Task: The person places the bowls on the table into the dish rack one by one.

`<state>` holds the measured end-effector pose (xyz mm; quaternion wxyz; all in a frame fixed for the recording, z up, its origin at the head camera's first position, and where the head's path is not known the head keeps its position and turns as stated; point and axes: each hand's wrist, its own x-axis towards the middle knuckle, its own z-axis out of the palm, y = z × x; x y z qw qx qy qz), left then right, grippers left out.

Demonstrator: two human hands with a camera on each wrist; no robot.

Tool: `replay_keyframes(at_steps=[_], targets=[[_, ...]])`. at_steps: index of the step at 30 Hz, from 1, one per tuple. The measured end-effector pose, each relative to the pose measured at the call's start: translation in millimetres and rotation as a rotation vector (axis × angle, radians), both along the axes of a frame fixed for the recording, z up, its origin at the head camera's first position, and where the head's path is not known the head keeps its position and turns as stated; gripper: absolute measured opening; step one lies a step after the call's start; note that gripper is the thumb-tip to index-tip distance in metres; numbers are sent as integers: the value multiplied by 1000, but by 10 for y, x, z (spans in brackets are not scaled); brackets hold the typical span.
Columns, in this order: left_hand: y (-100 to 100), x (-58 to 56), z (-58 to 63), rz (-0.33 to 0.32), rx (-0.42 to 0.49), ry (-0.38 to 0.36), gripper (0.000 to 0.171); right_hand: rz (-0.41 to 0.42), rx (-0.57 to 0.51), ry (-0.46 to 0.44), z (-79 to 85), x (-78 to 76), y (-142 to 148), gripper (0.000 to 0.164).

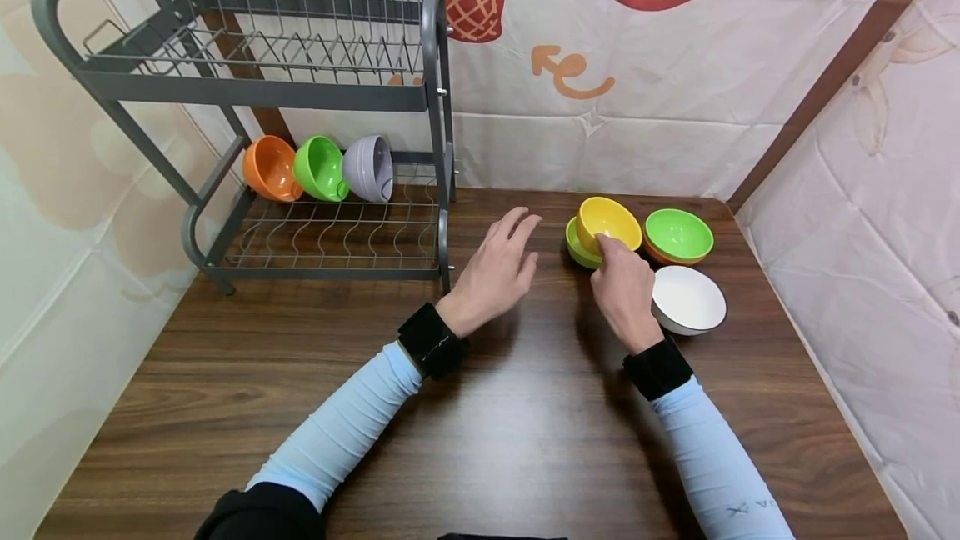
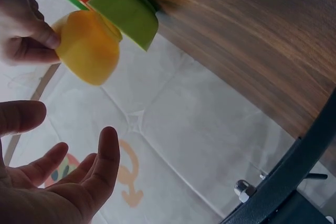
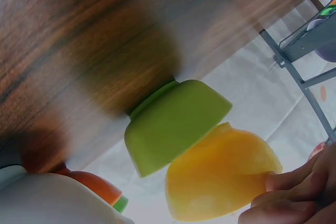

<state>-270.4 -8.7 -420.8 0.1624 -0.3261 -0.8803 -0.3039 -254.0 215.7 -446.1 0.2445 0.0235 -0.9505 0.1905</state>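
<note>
My right hand (image 1: 624, 294) pinches the near rim of a yellow bowl (image 1: 617, 217). That bowl sits over a light green bowl (image 1: 580, 250); in the right wrist view the yellow bowl (image 3: 220, 174) is tilted, its foot close to the upright green bowl (image 3: 176, 124). Whether the two touch, I cannot tell. My left hand (image 1: 491, 273) is held above the table between the rack and the bowls, holding nothing. Its fingers are spread and loosely bent in the left wrist view.
A green bowl (image 1: 678, 233) nests in an orange bowl (image 1: 660, 257) at right, with a white bowl (image 1: 688, 300) before them. A two-tier dish rack (image 1: 255, 92) at left carries orange (image 1: 270, 169), green (image 1: 319, 169) and grey-purple (image 1: 369, 169) bowls, tipped sideways on its lower tier.
</note>
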Motion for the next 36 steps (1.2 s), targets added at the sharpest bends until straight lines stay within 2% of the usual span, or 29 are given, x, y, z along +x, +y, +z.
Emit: replay_keyframes(at_steps=[13, 21, 30, 36], targets=[[-113, -38, 112, 38, 9, 8, 51, 26, -7, 85, 52, 142, -53, 39], [-185, -20, 120, 47, 6, 13, 53, 45, -28, 135, 68, 243, -100, 37], [-229, 4, 148, 49, -14, 11, 73, 90, -57, 201, 123, 297, -217, 35], [-248, 9, 163, 46, -10, 4, 81, 84, -59, 215, 156, 298, -285, 34]])
